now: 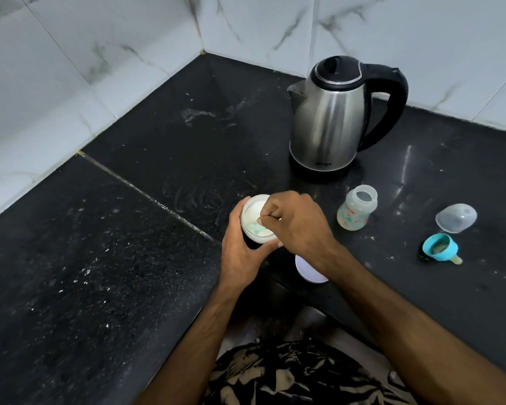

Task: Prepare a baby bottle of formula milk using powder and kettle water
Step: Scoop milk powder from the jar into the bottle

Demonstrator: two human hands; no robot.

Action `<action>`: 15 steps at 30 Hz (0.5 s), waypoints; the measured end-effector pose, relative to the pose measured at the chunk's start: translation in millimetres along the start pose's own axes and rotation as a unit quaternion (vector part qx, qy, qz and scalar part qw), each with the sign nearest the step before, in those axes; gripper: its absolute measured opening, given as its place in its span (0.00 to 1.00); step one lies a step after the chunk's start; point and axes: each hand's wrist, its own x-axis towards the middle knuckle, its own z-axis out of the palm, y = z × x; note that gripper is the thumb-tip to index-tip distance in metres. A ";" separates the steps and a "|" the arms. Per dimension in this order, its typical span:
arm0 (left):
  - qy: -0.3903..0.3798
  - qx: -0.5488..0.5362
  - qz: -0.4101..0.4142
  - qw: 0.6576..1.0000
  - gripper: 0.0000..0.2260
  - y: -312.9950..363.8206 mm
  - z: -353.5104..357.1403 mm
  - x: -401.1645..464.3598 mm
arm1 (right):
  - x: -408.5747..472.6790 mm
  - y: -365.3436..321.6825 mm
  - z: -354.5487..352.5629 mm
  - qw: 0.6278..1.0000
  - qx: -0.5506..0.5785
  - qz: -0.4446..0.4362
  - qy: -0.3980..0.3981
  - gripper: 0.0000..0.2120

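We held the powder jar [256, 220] just in front of the kettle [330, 112], at the near edge of the black counter [100, 258]; our left hand [240, 252] was wrapped around its side wall, fingers pressed against it. Our right hand [295, 223] was above the jar mouth, fingertips pinched on a thin handle, and a pale green scoop [253, 228] lay in the white powder. We judged the jar light and rigid but smooth-walled, best gripped around its middle and kept level so that the loose powder did not spill. The scoop appeared very light; we judged that a pinch high on the handle would suit it. The baby bottle [357, 207] stood open and upright to the right of the jar, in front of the kettle; it looked light, narrow and easy to tip, so we judged that it should be steadied at the body. Its clear cap [456, 217] and the blue collar with teat [440, 248] lay further right, well apart from the jar. A white lid [308, 273] lay partly hidden under the right wrist. Nothing stood between jar and bottle. White specks dotted the counter.
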 end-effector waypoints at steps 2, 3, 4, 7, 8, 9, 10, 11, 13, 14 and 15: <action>0.006 0.005 -0.005 1.000 0.41 -3.4 -1.2 0.2 | -2.2 -9.6 -18.0 0.997 0.075 0.015 -0.006 0.04; 0.003 0.003 -0.006 1.000 0.42 -7.0 -1.3 0.6 | -4.2 -10.6 -24.0 0.995 0.101 0.014 -0.006 0.03; 0.005 0.005 -0.001 1.000 0.42 -6.9 -1.5 1.5 | -6.6 -12.8 -31.2 0.993 0.115 0.012 -0.002 0.03; 0.005 0.003 0.003 1.000 0.42 -8.0 -0.7 2.5 | -10.4 -22.0 -47.6 0.989 0.147 0.018 0.004 0.02; 0.007 0.011 0.004 1.000 0.42 -6.0 -1.0 2.6 | -10.7 -22.9 -50.6 0.988 0.153 0.020 0.004 0.03; 0.006 0.009 0.006 1.000 0.42 -6.2 -0.7 2.9 | -11.3 -24.2 -54.3 0.987 0.159 0.029 0.003 0.03; 0.006 0.009 0.005 1.000 0.42 -5.9 -0.6 3.2 | -11.0 -24.7 -56.8 0.986 0.164 0.035 0.005 0.04; 0.006 0.007 0.005 1.000 0.42 -6.6 -0.2 3.4 | -10.5 -24.8 -58.5 0.985 0.166 0.040 0.005 0.04; 0.007 0.005 0.001 1.000 0.42 -6.1 -0.1 3.9 | -9.7 -25.0 -60.2 0.984 0.169 0.050 0.008 0.04; 0.007 0.004 0.000 1.000 0.42 -6.1 0.0 4.1 | -9.3 -24.6 -60.5 0.984 0.168 0.052 0.010 0.03; 0.009 0.002 -0.001 1.000 0.42 -5.7 0.3 4.5 | -9.0 -24.3 -60.9 0.984 0.168 0.057 0.009 0.03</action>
